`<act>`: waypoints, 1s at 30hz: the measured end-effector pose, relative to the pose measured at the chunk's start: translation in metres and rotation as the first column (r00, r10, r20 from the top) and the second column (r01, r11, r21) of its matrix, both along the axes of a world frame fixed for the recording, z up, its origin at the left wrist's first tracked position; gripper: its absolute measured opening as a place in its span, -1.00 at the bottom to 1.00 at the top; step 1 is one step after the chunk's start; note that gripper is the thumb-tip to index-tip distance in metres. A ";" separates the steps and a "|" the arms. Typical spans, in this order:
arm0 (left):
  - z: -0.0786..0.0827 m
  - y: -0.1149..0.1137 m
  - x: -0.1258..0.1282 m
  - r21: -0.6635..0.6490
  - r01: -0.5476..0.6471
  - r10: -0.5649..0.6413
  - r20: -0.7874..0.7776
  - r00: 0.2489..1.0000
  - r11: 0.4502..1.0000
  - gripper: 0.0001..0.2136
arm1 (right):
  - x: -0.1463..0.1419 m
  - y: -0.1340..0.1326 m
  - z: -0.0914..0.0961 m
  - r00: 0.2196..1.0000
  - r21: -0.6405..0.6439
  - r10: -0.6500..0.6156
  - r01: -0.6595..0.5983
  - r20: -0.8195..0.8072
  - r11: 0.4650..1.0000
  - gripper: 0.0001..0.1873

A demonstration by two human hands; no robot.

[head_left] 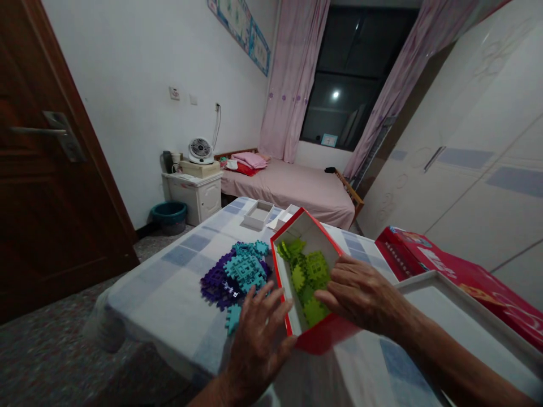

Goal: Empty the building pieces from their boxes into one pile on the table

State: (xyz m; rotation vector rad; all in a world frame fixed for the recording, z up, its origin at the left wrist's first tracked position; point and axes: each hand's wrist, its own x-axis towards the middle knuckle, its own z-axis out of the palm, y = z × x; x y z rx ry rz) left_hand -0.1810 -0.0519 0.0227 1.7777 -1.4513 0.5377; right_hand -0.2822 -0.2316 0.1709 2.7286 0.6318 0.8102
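Right hand (360,294), fingers apart, reached into tilted box (306,226); left hand (258,333), spread, braced it. Green pieces (307,274) could spill.

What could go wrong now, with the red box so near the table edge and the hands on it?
1. The red box sits close to the near edge of the table; a push from the right hand might tip it off and spill the green blocks.
2. The left hand lies beside the teal and purple blocks; a sweep could knock the loose one nearest it to the floor.
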 end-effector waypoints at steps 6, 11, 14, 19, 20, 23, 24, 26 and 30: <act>-0.013 0.021 0.052 0.223 -0.276 0.251 0.135 0.959 0.935 -0.10 | 0.029 0.030 0.034 0.992 -0.301 0.052 -0.085 -0.117 0.950 -0.71; -0.024 0.013 0.064 0.311 -0.215 0.191 0.106 0.976 0.926 0.06 | 0.051 0.053 0.037 0.889 -0.495 -0.125 -0.125 -0.441 0.860 -0.84; -0.023 0.008 0.065 0.326 -0.185 0.164 0.091 0.982 0.927 0.12 | 0.058 0.054 0.030 0.845 -0.526 -0.169 -0.148 -0.507 0.838 -0.83; -0.020 0.003 0.066 0.344 -0.150 0.138 0.060 0.989 0.927 0.09 | 0.058 0.061 0.025 0.851 -0.521 -0.173 -0.132 -0.496 0.843 -0.86; -0.019 0.002 0.066 0.342 -0.146 0.135 0.054 0.989 0.928 0.07 | 0.058 0.063 0.025 0.859 -0.510 -0.166 -0.123 -0.484 0.851 -0.87; -0.019 0.002 0.066 0.333 -0.143 0.134 0.049 0.990 0.932 0.00 | 0.058 0.066 0.021 0.862 -0.489 -0.139 -0.138 -0.488 0.861 -0.86; -0.019 0.002 0.066 0.333 -0.140 0.131 0.050 0.990 0.932 -0.01 | 0.058 0.065 0.019 0.857 -0.496 -0.141 -0.146 -0.496 0.856 -0.84; -0.019 0.002 0.066 0.344 -0.133 0.122 0.052 0.991 0.930 0.01 | 0.061 0.060 0.012 0.848 -0.520 -0.165 -0.145 -0.503 0.841 -0.81; -0.019 0.002 0.067 0.357 -0.128 0.115 0.058 0.992 0.925 0.02 | 0.062 0.055 0.007 0.856 -0.530 -0.181 -0.123 -0.484 0.839 -0.81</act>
